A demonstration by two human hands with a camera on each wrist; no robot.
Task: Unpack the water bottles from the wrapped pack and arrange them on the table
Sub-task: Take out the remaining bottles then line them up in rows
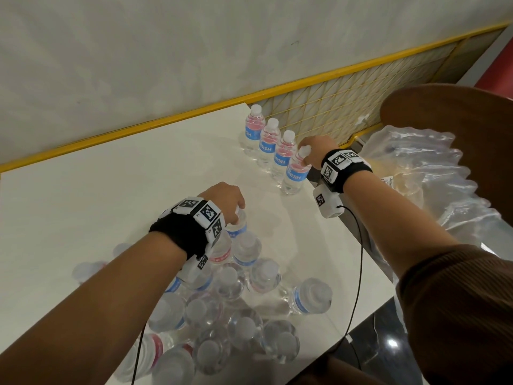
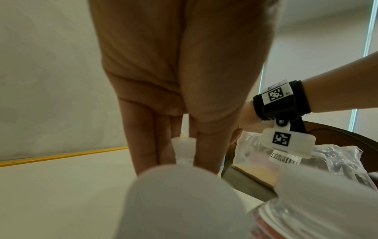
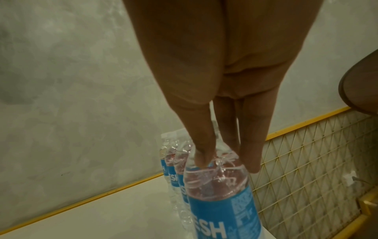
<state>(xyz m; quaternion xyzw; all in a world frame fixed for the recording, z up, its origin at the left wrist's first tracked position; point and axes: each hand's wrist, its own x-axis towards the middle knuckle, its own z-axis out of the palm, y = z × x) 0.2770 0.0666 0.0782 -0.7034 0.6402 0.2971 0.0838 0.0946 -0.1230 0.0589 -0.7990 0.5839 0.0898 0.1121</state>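
Note:
Three clear water bottles point(image 1: 268, 143) with blue labels stand in a row along the far right edge of the white table point(image 1: 111, 190). My right hand point(image 1: 305, 155) grips the neck of a fourth bottle point(image 1: 295, 176) standing upright at the near end of that row; the right wrist view shows my right hand point(image 3: 227, 163) closed round the fourth bottle point(image 3: 220, 202) just above its label. My left hand point(image 1: 237, 216) pinches the top of another bottle point(image 1: 240, 227) at the far edge of a loose cluster of bottles point(image 1: 230, 315). In the left wrist view the left hand point(image 2: 183, 158) surrounds its cap point(image 2: 182, 146).
Crumpled clear plastic wrap point(image 1: 416, 176) lies on a brown chair point(image 1: 458, 120) to the right of the table. A yellow-framed wire mesh panel point(image 1: 347, 101) runs behind the row. One bottle point(image 1: 312, 295) lies near the right table edge. A wall bounds the far side.

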